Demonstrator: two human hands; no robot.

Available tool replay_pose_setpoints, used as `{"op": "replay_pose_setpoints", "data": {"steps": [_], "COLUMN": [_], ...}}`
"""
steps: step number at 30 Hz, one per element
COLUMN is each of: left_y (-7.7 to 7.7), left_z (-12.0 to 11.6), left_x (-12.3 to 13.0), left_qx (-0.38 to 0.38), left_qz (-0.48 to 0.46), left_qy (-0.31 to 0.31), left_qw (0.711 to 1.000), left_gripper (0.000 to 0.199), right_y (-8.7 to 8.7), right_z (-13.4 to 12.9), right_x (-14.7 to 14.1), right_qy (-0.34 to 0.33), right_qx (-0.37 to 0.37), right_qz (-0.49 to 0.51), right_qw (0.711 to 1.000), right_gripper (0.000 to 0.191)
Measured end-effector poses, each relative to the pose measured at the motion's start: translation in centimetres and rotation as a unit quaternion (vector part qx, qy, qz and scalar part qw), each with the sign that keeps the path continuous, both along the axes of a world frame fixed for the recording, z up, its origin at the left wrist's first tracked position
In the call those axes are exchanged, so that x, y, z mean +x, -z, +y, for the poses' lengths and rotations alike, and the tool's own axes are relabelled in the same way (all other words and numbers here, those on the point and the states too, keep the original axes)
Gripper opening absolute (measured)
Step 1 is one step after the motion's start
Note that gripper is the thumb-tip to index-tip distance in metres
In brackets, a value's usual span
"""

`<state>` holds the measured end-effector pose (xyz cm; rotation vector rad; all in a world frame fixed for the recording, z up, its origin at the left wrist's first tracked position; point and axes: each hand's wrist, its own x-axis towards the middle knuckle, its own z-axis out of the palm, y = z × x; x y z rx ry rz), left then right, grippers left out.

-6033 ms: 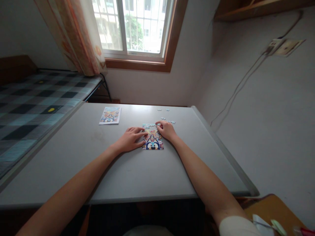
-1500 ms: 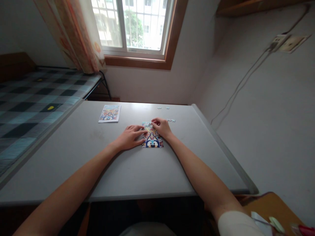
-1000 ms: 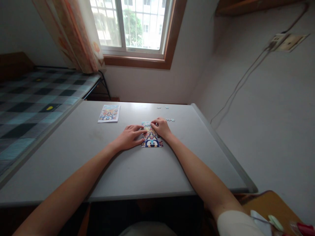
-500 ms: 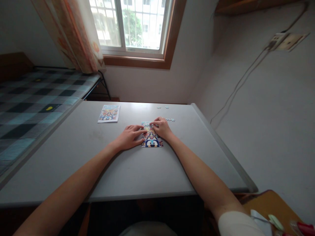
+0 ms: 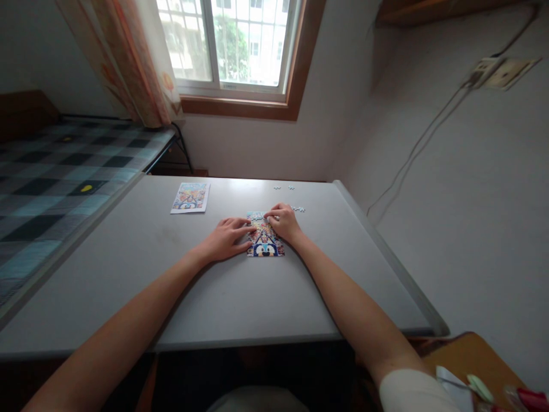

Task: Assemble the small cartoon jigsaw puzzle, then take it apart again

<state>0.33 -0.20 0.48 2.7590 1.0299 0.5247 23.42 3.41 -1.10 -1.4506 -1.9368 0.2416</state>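
Observation:
A small jigsaw puzzle (image 5: 265, 247) lies on the table, its lower part showing a blue cartoon dog face. My left hand (image 5: 227, 237) rests at its left edge, fingers spread and their tips touching the pieces. Over the upper right of the puzzle, my right hand (image 5: 283, 222) has thumb and fingertips drawn together on what looks like a puzzle piece, mostly hidden by the fingers. Just beyond that hand sit a few loose puzzle pieces (image 5: 299, 209). Farther back are another loose piece (image 5: 277, 187) and one more piece (image 5: 291, 187).
A printed picture sheet (image 5: 190, 198) of the same design lies at the back left of the grey table (image 5: 240, 303). Left of the table stands a bed with a checkered cover (image 5: 86, 166). A wooden stool (image 5: 476, 355) with small items is at the lower right.
My right hand has shifted slightly right along the puzzle's upper part, its fingertips closer together. My left hand keeps its place.

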Motion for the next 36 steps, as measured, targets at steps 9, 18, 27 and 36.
{"op": "replay_pose_setpoints", "data": {"steps": [9,18,27,36], "left_y": [0.0,0.1,-0.1,0.1], "left_z": [0.0,0.1,0.0,0.1], "left_x": [0.0,0.0,0.0,0.0], "left_qx": [-0.005,-0.004,-0.01,0.0], "left_qz": [-0.006,-0.007,-0.006,-0.005], "left_qy": [-0.002,-0.002,0.0,0.002], "left_qw": [1.0,1.0,1.0,1.0], "left_gripper": [0.042,0.043,0.042,0.042], "right_y": [-0.7,-0.4,-0.2,-0.3], "right_z": [-0.5,-0.8,0.2,0.4], "right_x": [-0.3,-0.6,1.0,1.8], "right_qy": [-0.047,-0.067,0.016,0.075], "right_qx": [0.028,0.018,0.05,-0.02], "right_qz": [-0.038,-0.077,0.018,-0.047], "right_qw": [0.998,0.995,0.998,0.996], "right_gripper": [0.024,0.025,0.027,0.021]}}
